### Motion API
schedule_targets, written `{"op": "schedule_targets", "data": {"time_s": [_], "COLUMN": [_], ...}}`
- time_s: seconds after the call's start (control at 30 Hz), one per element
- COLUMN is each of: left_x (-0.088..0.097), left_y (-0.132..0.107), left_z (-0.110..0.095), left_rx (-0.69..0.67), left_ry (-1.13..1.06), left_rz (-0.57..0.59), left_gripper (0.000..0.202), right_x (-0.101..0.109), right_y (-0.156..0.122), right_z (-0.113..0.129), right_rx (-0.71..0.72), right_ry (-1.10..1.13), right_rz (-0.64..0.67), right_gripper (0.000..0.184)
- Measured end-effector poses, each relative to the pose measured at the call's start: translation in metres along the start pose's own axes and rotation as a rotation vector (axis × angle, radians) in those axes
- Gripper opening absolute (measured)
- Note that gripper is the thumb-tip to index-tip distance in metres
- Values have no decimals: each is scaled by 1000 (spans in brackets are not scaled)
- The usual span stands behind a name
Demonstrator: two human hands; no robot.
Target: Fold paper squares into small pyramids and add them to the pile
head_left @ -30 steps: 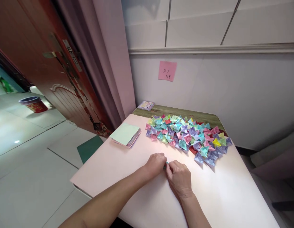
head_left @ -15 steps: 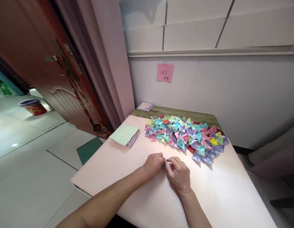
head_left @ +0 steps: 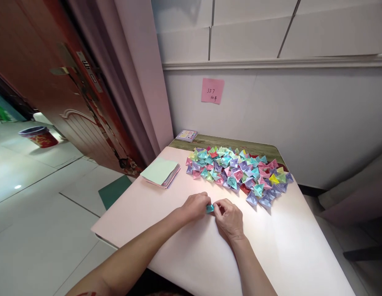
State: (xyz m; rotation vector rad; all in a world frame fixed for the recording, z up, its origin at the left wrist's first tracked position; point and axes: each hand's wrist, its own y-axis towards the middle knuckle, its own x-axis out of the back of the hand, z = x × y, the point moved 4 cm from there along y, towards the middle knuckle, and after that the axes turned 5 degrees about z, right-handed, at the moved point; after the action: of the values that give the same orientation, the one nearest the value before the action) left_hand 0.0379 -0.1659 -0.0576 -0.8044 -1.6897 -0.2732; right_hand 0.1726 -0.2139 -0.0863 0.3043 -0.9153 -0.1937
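Observation:
A small folded piece of teal paper [head_left: 209,208] shows between my two hands, just above the pale table top. My left hand [head_left: 196,205] is closed on its left side, the fingers curled and partly hiding it. On the other side, my right hand [head_left: 229,217] pinches the paper's right end with thumb and forefinger. Beyond my hands lies a wide group of folded paper boats [head_left: 232,182] in blue, purple, pink, green, yellow and red. To the left, a stack of square paper sheets [head_left: 160,172] rests with a light green one on top.
The pale table [head_left: 132,224] has a wood-patterned strip along its back, against the wall. A small pack [head_left: 187,135] sits in its back left corner. A pink note [head_left: 212,91] is stuck on the wall. To the left stand a door [head_left: 52,82] and a bin [head_left: 38,137].
More of the teal paper shows between my hands, which are slightly farther apart. The whole view has shifted a little.

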Motion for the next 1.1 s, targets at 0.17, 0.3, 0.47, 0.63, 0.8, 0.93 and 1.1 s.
{"op": "schedule_targets", "data": {"time_s": [0.17,0.3,0.47,0.63,0.8,0.93,1.1], "left_x": [-5,-10,-9,-6,-5,-5,-8], "left_y": [9,12,13,11,8,7,4], "left_z": [15,15,11,10,9,8,6], "left_rx": [79,103,108,78,40,15,60], "left_ry": [-224,-250,-258,-262,-246,-224,-162], "left_rz": [-12,-45,-66,-67,-76,-72,-86], "left_gripper": [29,28,28,29,30,29,28], "right_x": [0,0,0,0,-1,-1,-1], "right_y": [0,0,0,0,0,0,0], "right_z": [-1,0,1,0,0,-1,0], "right_rx": [-14,-27,-36,-32,-30,-24,-29], "right_ry": [29,33,19,22,23,17,15], "right_rz": [22,27,46,40,47,36,40], "right_gripper": [22,21,21,20,20,21,21]}}
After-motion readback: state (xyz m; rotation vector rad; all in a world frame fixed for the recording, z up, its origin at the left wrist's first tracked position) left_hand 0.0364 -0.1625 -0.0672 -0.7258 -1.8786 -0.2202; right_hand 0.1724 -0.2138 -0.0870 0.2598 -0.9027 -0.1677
